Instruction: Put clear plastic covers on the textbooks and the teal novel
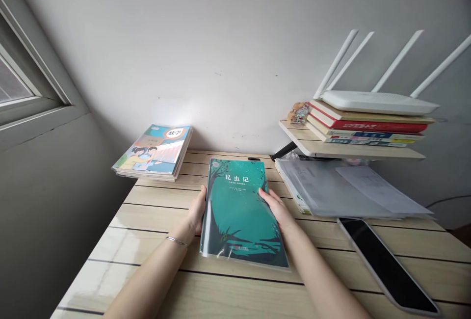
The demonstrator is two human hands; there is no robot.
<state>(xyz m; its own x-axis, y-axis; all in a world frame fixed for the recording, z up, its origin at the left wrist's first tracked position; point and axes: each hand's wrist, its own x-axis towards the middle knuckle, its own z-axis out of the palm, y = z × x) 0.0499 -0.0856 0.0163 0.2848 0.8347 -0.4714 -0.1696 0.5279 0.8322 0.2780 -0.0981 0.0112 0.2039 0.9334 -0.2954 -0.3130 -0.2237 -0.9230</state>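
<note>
Between my two hands is a green book (243, 211) with white Chinese lettering, dark tree drawings and a clear plastic cover. My left hand (197, 208) grips its left edge, with most of the fingers hidden behind the book. On the opposite edge, my right hand (275, 206) holds on with the thumb over the front cover. The book lies face up in the middle of the desk, its top edge away from me. Whether it rests on the desk or is slightly raised, I cannot tell.
A stack of textbooks (150, 154) sits at the desk's back left corner. At right, a small shelf (331, 149) bears several books (368, 125) and a white router (379, 102). Papers in a clear folder (316, 191) lie below it. A phone (386, 265) lies nearer, on the wooden desk (221, 292).
</note>
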